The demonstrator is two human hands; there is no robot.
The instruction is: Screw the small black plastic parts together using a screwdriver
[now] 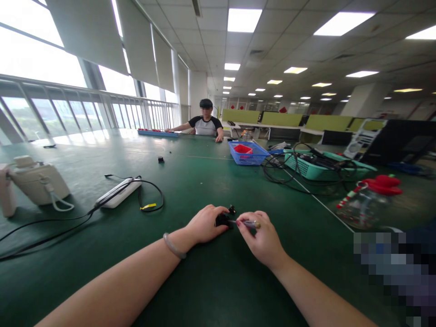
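On the green table, my left hand (206, 223) is closed around a small black part (222, 220), holding it against the tabletop. My right hand (264, 238) grips a small screwdriver (251, 224) by its handle, with the thin shaft pointing left to the black part. Whether the tip sits in a screw is too small to tell. Just beyond my fingertips lies another little black piece (232, 209). My fingers cover much of the part I hold.
A white power bank-like box (119, 193) with black cables lies at left, near a beige bag (41, 181). Farther off are a blue basket (250, 157), a green basket (306, 169) with cables, and a red-lidded glass jar (369, 204). A person (206, 122) sits across the table.
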